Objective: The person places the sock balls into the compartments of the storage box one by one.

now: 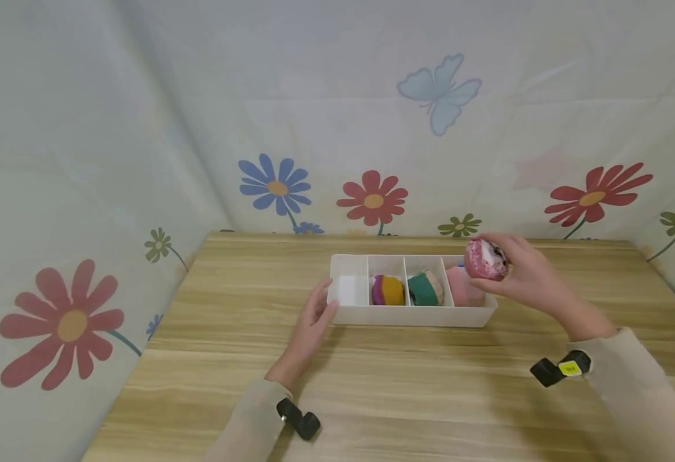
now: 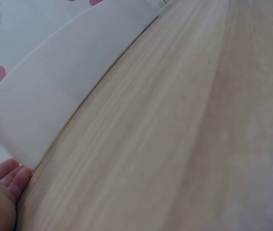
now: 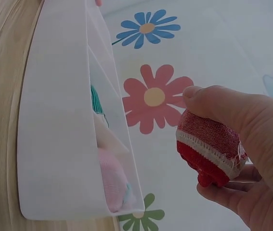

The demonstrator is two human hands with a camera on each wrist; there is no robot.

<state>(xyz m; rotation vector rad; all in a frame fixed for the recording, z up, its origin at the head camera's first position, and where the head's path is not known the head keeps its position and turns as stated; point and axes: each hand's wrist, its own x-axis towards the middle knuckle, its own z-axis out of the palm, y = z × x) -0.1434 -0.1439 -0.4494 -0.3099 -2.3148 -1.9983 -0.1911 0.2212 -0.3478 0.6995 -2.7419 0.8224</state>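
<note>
A rolled sock (image 1: 486, 259), pink and white in the head view, is held by my right hand (image 1: 530, 276) above the right end of a long white divided box (image 1: 412, 316). In the right wrist view this sock (image 3: 208, 149) shows a red part and a white band, pinched between thumb and fingers. My left hand (image 1: 308, 327) rests against the box's left end, thumb near the front corner. Inside the box lie a purple-and-yellow rolled sock (image 1: 388, 290), a green-and-beige one (image 1: 426, 289) and a pink one (image 1: 464, 287), each in its own compartment. The leftmost compartment (image 1: 350, 290) shows bare white bottom.
The box stands on a wood-grain table (image 1: 372, 385), towards its back edge. Behind it hangs a pale curtain (image 1: 326, 83) printed with flowers and a butterfly. A black camera (image 1: 299, 420) is strapped to the left wrist, another (image 1: 559, 369) to the right.
</note>
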